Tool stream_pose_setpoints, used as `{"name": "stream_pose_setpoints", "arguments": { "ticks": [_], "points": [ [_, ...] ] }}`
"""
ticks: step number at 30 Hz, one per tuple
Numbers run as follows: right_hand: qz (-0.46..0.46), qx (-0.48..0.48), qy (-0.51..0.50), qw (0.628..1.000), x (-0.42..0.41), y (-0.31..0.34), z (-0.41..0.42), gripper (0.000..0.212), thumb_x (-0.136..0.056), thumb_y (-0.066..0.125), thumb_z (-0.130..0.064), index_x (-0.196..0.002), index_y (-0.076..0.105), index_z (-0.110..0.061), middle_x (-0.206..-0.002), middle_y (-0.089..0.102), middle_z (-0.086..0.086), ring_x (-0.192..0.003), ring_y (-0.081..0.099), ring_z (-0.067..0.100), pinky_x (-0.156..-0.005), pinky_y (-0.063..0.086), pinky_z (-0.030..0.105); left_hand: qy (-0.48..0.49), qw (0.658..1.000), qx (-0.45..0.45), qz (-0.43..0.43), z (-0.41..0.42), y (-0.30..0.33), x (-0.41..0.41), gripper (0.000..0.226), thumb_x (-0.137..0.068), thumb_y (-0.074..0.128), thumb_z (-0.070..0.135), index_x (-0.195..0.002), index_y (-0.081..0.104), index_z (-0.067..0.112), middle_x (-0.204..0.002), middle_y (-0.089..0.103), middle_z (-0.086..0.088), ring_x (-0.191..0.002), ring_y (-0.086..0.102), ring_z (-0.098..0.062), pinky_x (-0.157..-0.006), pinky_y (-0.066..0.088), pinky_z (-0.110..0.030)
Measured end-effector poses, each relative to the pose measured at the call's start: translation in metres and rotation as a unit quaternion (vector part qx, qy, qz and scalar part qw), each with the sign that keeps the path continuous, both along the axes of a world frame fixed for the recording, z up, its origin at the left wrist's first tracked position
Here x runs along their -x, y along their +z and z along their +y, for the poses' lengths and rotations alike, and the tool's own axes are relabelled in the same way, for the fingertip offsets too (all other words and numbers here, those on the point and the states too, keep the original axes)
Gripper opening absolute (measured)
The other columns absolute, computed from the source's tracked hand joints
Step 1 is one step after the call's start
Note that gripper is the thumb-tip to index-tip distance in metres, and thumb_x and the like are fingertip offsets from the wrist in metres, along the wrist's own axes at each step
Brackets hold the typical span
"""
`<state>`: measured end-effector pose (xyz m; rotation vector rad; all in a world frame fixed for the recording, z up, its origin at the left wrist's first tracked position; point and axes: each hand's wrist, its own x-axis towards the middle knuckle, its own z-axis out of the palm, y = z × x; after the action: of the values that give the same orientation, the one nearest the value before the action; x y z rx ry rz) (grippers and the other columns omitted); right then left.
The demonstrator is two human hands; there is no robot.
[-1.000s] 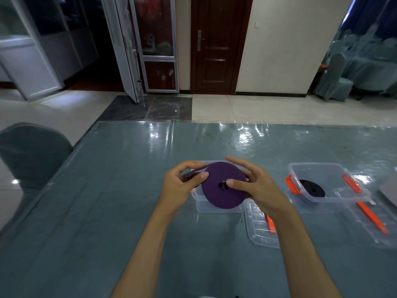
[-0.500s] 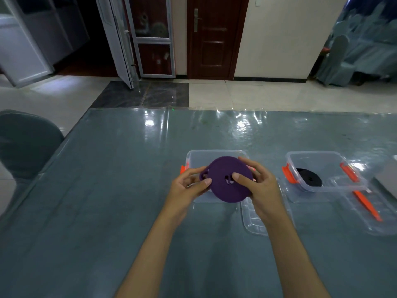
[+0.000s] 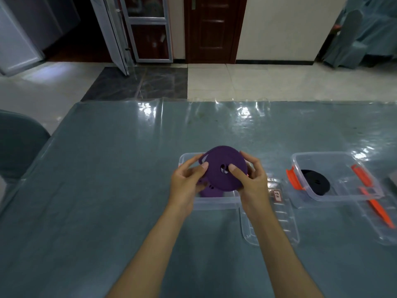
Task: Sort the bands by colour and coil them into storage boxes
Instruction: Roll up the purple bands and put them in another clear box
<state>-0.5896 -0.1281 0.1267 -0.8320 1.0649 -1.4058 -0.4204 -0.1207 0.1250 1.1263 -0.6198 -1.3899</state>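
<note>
We've got a big table (image 3: 107, 190) under a grey-blue cloth with a glossy clear plastic sheet over it, lots of glare along the far edge. Past it there's a pale tiled floor (image 3: 257, 82) with a dark marble patch, a brown wooden door (image 3: 211, 29) and a glass door in a metal frame swung open. A grey covered chair (image 3: 19, 145) sits at the left edge.

On the table are two clear plastic boxes. The right box (image 3: 343, 196) has orange clips and a flat black coil (image 3: 315, 184) lying inside. Its lid (image 3: 378, 224) rests just beside it. The middle box (image 3: 217, 203) sits under our hands, with another clear ribbed lid (image 3: 270, 218) touching its right side.

The purple coil (image 3: 223, 171) is a tightly wound flat disc with a small hole in the centre, held tilted just above the middle box. Some more purple band (image 3: 209, 190) shows down inside the box.

Our left hand (image 3: 187, 186) pinches the coil's left edge, thumb on the face. Our right hand (image 3: 250, 179) grips the right edge, thumb near the centre hole, fingers curled behind.
</note>
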Motion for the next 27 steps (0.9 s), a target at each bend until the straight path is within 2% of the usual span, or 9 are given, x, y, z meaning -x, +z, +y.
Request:
{"name": "stream_pose_setpoints", "arguments": {
  "ticks": [4,7,8,10,13,16,19,23,27],
  "points": [
    [0.067,-0.119,0.051,0.989,0.001,-0.025,-0.038,0.045,-0.09,0.077,-0.003,-0.128,0.06,-0.019,-0.12,0.075,0.013,-0.105,0.074,0.032,-0.084,0.063,0.047,0.017,0.995,-0.074,-0.065,-0.045,-0.02,-0.002,0.031,-0.093,0.076,-0.001,-0.123,0.074,0.009,-0.099,0.078,-0.015,-0.09,0.075,-0.029,-0.084,0.064,-0.05],
    [0.137,-0.209,0.088,0.964,0.0,-0.053,-0.064,0.035,-0.096,0.071,-0.007,-0.127,0.057,-0.016,-0.123,0.07,0.011,-0.098,0.072,0.026,-0.078,0.064,0.044,0.021,0.985,-0.129,-0.112,-0.072,-0.047,0.005,0.03,-0.094,0.074,-0.002,-0.124,0.072,0.005,-0.1,0.076,-0.016,-0.085,0.073,-0.029,-0.079,0.063,-0.048],
    [0.17,-0.219,0.097,0.956,0.001,-0.064,-0.072,0.032,-0.098,0.069,-0.007,-0.128,0.059,-0.013,-0.122,0.069,0.012,-0.098,0.071,0.026,-0.079,0.063,0.046,0.022,0.982,-0.142,-0.125,-0.08,-0.058,0.007,0.029,-0.094,0.074,-0.002,-0.122,0.072,0.005,-0.104,0.076,-0.019,-0.087,0.074,-0.03,-0.079,0.064,-0.047],
    [0.268,-0.222,0.118,0.93,0.003,-0.083,-0.087,0.027,-0.101,0.064,-0.006,-0.128,0.066,-0.005,-0.116,0.072,0.015,-0.099,0.069,0.029,-0.086,0.061,0.048,0.019,0.973,-0.166,-0.157,-0.092,-0.078,0.009,0.026,-0.094,0.074,-0.001,-0.119,0.073,0.007,-0.113,0.076,-0.021,-0.1,0.074,-0.037,-0.09,0.063,-0.054],
    [0.386,-0.227,0.159,0.88,0.005,-0.105,-0.104,0.026,-0.101,0.06,-0.006,-0.123,0.07,0.002,-0.105,0.071,0.013,-0.101,0.068,0.031,-0.083,0.055,0.039,0.004,0.961,-0.205,-0.183,-0.105,-0.104,0.012,0.021,-0.095,0.073,-0.001,-0.109,0.072,0.014,-0.117,0.075,-0.02,-0.11,0.072,-0.041,-0.095,0.059,-0.06],
    [0.458,-0.219,0.182,0.842,0.003,-0.121,-0.112,0.038,-0.098,0.066,-0.008,-0.135,0.061,-0.006,-0.122,0.069,0.013,-0.116,0.065,0.034,-0.09,0.049,0.035,0.006,0.948,-0.245,-0.205,-0.114,-0.126,0.015,0.024,-0.095,0.072,-0.002,-0.102,0.068,0.021,-0.115,0.075,-0.023,-0.107,0.073,-0.043,-0.095,0.059,-0.06],
    [0.479,-0.214,0.176,0.833,0.0,-0.135,-0.117,0.036,-0.091,0.07,-0.004,-0.126,0.063,-0.004,-0.12,0.071,0.017,-0.113,0.066,0.034,-0.091,0.049,0.035,0.01,0.931,-0.271,-0.244,-0.12,-0.141,0.019,0.025,-0.094,0.071,-0.002,-0.112,0.07,0.017,-0.113,0.076,-0.021,-0.106,0.073,-0.041,-0.094,0.06,-0.056],
    [0.511,-0.21,0.248,0.796,-0.002,-0.151,-0.124,0.037,-0.092,0.07,-0.011,-0.129,0.07,-0.008,-0.125,0.072,0.015,-0.126,0.059,0.032,-0.109,0.042,0.037,0.007,0.907,-0.27,-0.325,-0.124,-0.153,0.022,0.029,-0.093,0.071,-0.001,-0.118,0.074,0.013,-0.111,0.077,-0.012,-0.104,0.073,-0.032,-0.091,0.06,-0.043],
    [0.48,-0.218,0.253,0.811,0.0,-0.154,-0.131,0.03,-0.092,0.069,-0.008,-0.121,0.074,-0.004,-0.117,0.073,0.019,-0.111,0.068,0.034,-0.097,0.055,0.043,-0.025,0.892,-0.248,-0.376,-0.123,-0.161,0.02,0.029,-0.096,0.068,0.001,-0.122,0.073,0.013,-0.107,0.074,-0.005,-0.103,0.07,-0.025,-0.08,0.053,-0.026]
  ]
}}
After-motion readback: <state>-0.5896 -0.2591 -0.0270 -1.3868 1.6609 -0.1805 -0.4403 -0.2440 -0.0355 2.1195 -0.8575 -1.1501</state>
